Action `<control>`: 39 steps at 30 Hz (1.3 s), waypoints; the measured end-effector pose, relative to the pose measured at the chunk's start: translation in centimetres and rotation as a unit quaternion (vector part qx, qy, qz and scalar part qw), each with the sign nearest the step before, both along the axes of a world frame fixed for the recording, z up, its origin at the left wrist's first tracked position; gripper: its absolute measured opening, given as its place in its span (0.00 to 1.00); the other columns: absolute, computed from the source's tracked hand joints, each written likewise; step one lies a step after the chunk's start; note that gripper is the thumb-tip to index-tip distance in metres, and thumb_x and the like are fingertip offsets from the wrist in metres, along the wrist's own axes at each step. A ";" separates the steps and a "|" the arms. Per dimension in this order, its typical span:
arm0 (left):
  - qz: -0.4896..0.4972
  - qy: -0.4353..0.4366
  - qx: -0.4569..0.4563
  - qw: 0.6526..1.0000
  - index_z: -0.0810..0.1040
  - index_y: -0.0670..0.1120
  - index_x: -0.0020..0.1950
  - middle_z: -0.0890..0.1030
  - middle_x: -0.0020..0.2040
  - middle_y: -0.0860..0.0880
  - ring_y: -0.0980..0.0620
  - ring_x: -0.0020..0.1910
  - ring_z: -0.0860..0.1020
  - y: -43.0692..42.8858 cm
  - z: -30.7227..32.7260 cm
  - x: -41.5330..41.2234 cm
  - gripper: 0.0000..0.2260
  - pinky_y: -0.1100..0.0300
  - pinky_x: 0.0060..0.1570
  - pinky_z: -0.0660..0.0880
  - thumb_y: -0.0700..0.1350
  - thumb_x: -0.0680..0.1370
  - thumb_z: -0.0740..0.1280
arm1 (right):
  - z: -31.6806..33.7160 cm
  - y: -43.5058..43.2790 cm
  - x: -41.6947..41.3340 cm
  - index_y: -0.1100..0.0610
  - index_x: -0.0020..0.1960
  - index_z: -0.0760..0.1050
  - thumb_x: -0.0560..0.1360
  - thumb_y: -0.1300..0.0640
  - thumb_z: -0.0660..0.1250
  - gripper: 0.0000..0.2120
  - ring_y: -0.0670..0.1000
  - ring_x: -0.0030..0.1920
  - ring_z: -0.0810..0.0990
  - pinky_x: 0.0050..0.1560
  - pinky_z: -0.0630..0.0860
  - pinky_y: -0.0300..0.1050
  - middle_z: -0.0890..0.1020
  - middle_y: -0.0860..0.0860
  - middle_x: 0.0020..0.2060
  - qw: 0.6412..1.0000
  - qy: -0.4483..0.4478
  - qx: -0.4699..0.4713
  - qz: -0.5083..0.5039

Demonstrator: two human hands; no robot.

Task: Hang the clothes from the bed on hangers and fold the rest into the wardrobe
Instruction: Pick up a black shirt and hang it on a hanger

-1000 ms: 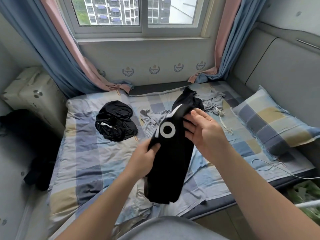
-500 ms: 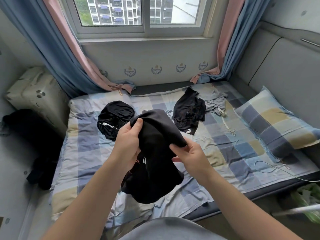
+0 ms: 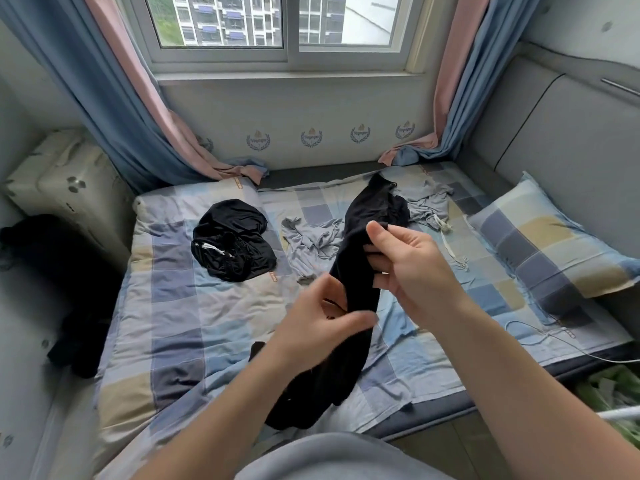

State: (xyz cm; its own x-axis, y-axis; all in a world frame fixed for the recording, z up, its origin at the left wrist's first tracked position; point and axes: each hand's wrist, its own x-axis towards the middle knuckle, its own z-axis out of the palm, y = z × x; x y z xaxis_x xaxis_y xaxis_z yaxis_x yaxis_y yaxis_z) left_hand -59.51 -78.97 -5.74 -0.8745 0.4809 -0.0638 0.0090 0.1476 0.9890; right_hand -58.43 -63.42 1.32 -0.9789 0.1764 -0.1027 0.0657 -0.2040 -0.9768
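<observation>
Clothes-wise, head view: a black garment (image 3: 349,306) hangs over the bed (image 3: 180,306), held in both hands. Right hand (image 3: 412,271) pinches its upper edge between thumb and fingers; left hand (image 3: 322,327) is closed around the middle, though it's blurred. Lower end droops in a bunch near the bed's edge. Risk as I see it: slack fabric could slip from that light pinch, or fold crooked since it's twisted. A black pile (image 3: 232,240), a grey top (image 3: 422,202) and another black piece (image 3: 377,206) wait on the bed. No hanger or wardrobe in sight.
</observation>
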 end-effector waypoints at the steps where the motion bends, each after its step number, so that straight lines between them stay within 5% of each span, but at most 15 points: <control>1: -0.001 0.014 -0.019 1.000 0.75 0.48 0.49 0.82 0.43 0.50 0.51 0.43 0.82 0.6 -0.2 0.5 0.24 0.55 0.45 0.79 0.59 0.63 0.78 | 0.5 -0.3 -0.1 0.62 0.47 0.83 0.82 0.56 0.63 0.13 0.55 0.43 0.85 0.40 0.83 0.49 0.85 0.58 0.42 1.000 0.000 -0.026 -0.003; 4: 0.028 0.045 -0.021 0.998 0.72 0.50 0.60 0.81 0.54 0.49 0.49 0.54 0.80 2.2 -0.7 0.8 0.30 0.47 0.54 0.78 0.61 0.65 0.78 | 1.7 -1.6 -0.2 0.68 0.55 0.80 0.82 0.56 0.62 0.14 0.57 0.47 0.85 0.45 0.84 0.52 0.83 0.61 0.47 0.997 -0.004 -0.075 -0.004; 6: 0.059 0.073 0.001 0.996 0.72 0.51 0.63 0.81 0.55 0.54 0.53 0.56 0.80 2.8 -1.2 0.3 0.25 0.54 0.53 0.77 0.55 0.70 0.77 | 2.3 -2.3 -0.1 0.67 0.54 0.79 0.82 0.57 0.62 0.14 0.59 0.48 0.84 0.47 0.84 0.55 0.83 0.61 0.47 0.995 -0.009 -0.104 -0.001; 8: 0.108 0.109 -0.020 0.988 0.75 0.53 0.52 0.80 0.43 0.61 0.57 0.43 0.78 2.7 -1.7 -0.5 0.08 0.64 0.41 0.71 0.50 0.76 0.72 | 2.7 -2.7 -0.1 0.66 0.51 0.80 0.82 0.57 0.62 0.13 0.59 0.47 0.84 0.44 0.84 0.56 0.83 0.60 0.45 0.991 -0.006 -0.131 -0.005; 11: 0.156 0.104 -0.026 0.982 0.70 0.52 0.39 0.73 0.30 0.59 0.56 0.31 0.69 1.4 -3.0 -1.6 0.11 0.60 0.32 0.65 0.44 0.80 0.66 | 2.8 -2.0 -0.4 0.60 0.45 0.83 0.83 0.56 0.62 0.15 0.55 0.44 0.86 0.41 0.83 0.53 0.85 0.56 0.40 0.989 0.013 -0.140 -0.038; 15: 0.232 0.058 0.016 0.971 0.77 0.49 0.41 0.75 0.30 0.58 0.56 0.30 0.71 -1.1 -3.9 -3.5 0.09 0.56 0.33 0.68 0.40 0.81 0.66 | 1.6 0.2 -0.8 0.51 0.36 0.85 0.83 0.52 0.63 0.19 0.41 0.42 0.84 0.43 0.81 0.38 0.85 0.46 0.39 0.991 0.011 0.055 -0.124; 19: 0.237 0.088 0.050 0.966 0.79 0.52 0.40 0.77 0.31 0.58 0.61 0.31 0.73 -3.3 -2.8 -5.1 0.11 0.67 0.32 0.70 0.40 0.81 0.66 | -1.7 2.7 -1.1 0.51 0.46 0.79 0.82 0.50 0.64 0.09 0.45 0.68 0.71 0.67 0.69 0.38 0.70 0.42 0.67 0.938 0.016 0.266 -0.220; 21: 0.220 0.102 0.051 0.969 0.79 0.53 0.40 0.77 0.32 0.57 0.60 0.31 0.73 -4.0 -2.2 -5.6 0.11 0.68 0.32 0.70 0.42 0.80 0.66 | -2.7 3.6 -0.9 0.53 0.46 0.84 0.83 0.51 0.63 0.13 0.45 0.67 0.74 0.64 0.70 0.34 0.76 0.42 0.66 0.960 0.029 0.216 -0.178; 23: 0.210 0.101 0.043 0.971 0.78 0.53 0.39 0.77 0.31 0.55 0.58 0.30 0.72 -4.6 -2.1 -6.0 0.08 0.65 0.30 0.69 0.46 0.79 0.69 | -3.3 4.3 -0.4 0.55 0.48 0.86 0.83 0.51 0.63 0.15 0.52 0.57 0.84 0.57 0.79 0.42 0.86 0.53 0.52 0.982 0.009 0.124 -0.138; 27: 0.171 0.115 -0.035 0.978 0.79 0.53 0.41 0.78 0.32 0.50 0.54 0.30 0.73 -5.2 -3.1 -6.5 0.06 0.61 0.32 0.70 0.48 0.75 0.73 | -4.8 4.6 1.2 0.70 0.49 0.77 0.80 0.46 0.66 0.24 0.60 0.43 0.81 0.50 0.80 0.53 0.81 0.63 0.41 0.989 -0.038 0.093 -0.107; 32: 0.069 0.115 -0.124 0.983 0.80 0.52 0.42 0.78 0.34 0.54 0.55 0.34 0.74 -4.4 -5.6 -6.2 0.05 0.58 0.41 0.72 0.44 0.75 0.73 | -5.5 4.7 4.1 0.56 0.49 0.80 0.68 0.57 0.75 0.11 0.51 0.37 0.83 0.36 0.80 0.41 0.83 0.53 0.37 0.994 -0.054 0.009 -0.099; 35: 0.010 0.139 -0.192 0.971 0.78 0.54 0.44 0.80 0.37 0.57 0.58 0.36 0.76 -2.8 -7.6 -5.6 0.10 0.67 0.37 0.70 0.38 0.75 0.69 | -5.6 5.8 6.3 0.54 0.48 0.80 0.73 0.63 0.72 0.06 0.51 0.35 0.82 0.33 0.79 0.42 0.82 0.53 0.36 0.986 -0.076 0.007 -0.147; 39: -0.069 0.110 -0.264 0.956 0.75 0.55 0.42 0.79 0.38 0.56 0.51 0.40 0.77 0.2 -10.2 -4.3 0.16 0.59 0.37 0.70 0.31 0.69 0.63 | -5.5 8.6 10.4 0.51 0.41 0.81 0.74 0.60 0.71 0.06 0.51 0.36 0.83 0.35 0.81 0.43 0.83 0.53 0.37 0.958 -0.099 -0.026 -0.268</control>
